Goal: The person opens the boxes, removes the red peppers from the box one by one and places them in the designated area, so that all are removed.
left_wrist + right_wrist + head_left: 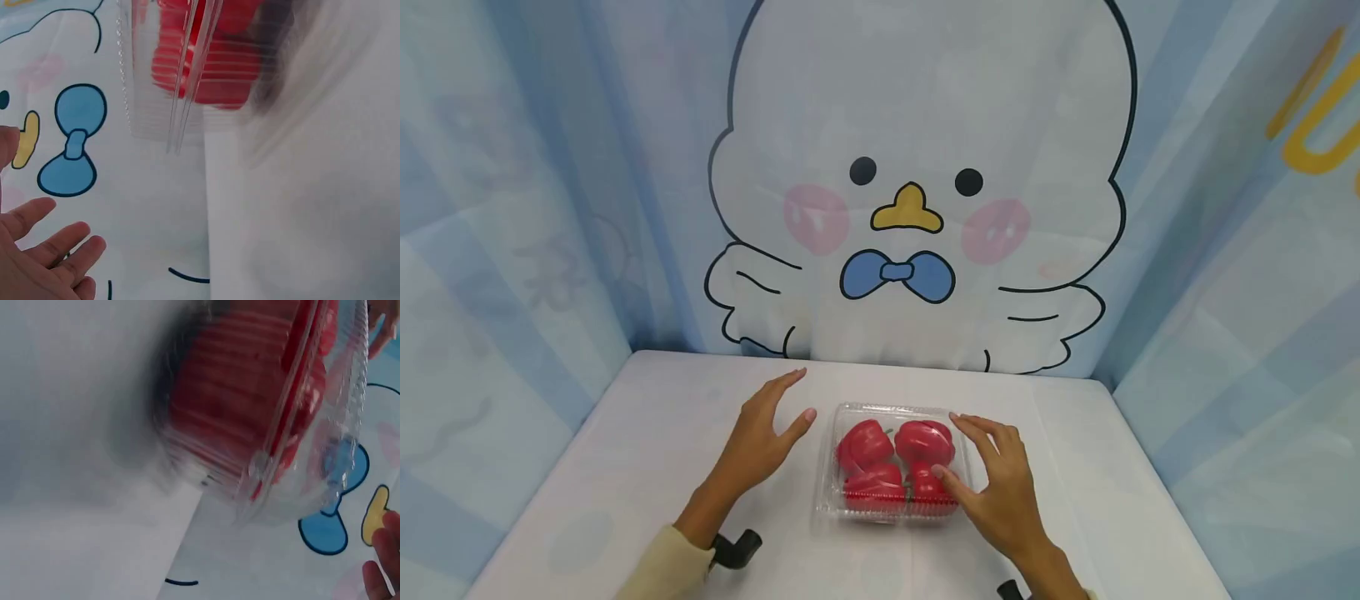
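A clear plastic clamshell box (829, 493) sits on the white table with its lid down. Inside it are several red bell peppers (925, 442), also visible through the ribbed walls in the left wrist view. My left hand (756, 446) hovers to the left of the box, fingers spread and thumb pointing toward it, holding nothing. At the box's right side is my right hand (1003, 492); its thumb and fingertips overlap the lid's edge in the head view. In the right wrist view, the fingers (386, 550) appear loosely extended beside the box, not gripping it.
The white table (737, 558) runs back to a hanging cloth (917, 92) printed with a white cartoon bird and a blue bow tie. Blue and white striped cloth (497, 275) closes in both sides. A black wrist mount (737, 550) is on the left wrist.
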Tool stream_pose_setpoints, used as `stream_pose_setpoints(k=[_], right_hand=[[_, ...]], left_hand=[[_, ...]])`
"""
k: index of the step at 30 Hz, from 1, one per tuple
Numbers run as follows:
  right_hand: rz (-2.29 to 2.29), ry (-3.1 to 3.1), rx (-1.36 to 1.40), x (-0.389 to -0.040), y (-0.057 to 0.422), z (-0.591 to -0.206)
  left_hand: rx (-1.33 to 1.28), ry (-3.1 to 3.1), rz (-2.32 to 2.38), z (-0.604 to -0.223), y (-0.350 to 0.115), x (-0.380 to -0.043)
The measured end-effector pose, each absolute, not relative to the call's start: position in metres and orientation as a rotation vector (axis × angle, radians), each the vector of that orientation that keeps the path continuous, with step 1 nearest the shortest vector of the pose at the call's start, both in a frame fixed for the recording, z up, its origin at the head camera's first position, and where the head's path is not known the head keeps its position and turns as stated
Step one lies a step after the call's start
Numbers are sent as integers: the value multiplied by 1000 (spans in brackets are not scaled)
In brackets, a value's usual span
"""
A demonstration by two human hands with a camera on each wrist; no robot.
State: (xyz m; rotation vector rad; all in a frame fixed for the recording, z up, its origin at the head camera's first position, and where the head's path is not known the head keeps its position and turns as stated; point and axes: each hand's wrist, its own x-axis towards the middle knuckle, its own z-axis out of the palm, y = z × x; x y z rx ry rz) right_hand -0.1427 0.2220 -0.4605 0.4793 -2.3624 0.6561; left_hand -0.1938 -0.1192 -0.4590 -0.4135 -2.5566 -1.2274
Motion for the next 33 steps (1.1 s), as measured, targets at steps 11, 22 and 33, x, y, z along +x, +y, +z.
stream_pose_setpoints(k=[11,22,33], right_hand=[[773,-2273,537,-118,200,-485],[791,-2255,634,-105,191,-504],[668,-2245,718,-107,185,-508]], left_hand=[[-307,-2413,-1933,-498,-119,-194],[-302,-2190,-2371,-530,-110,-187],[-158,-2115,-2526,-542,-99,-179]])
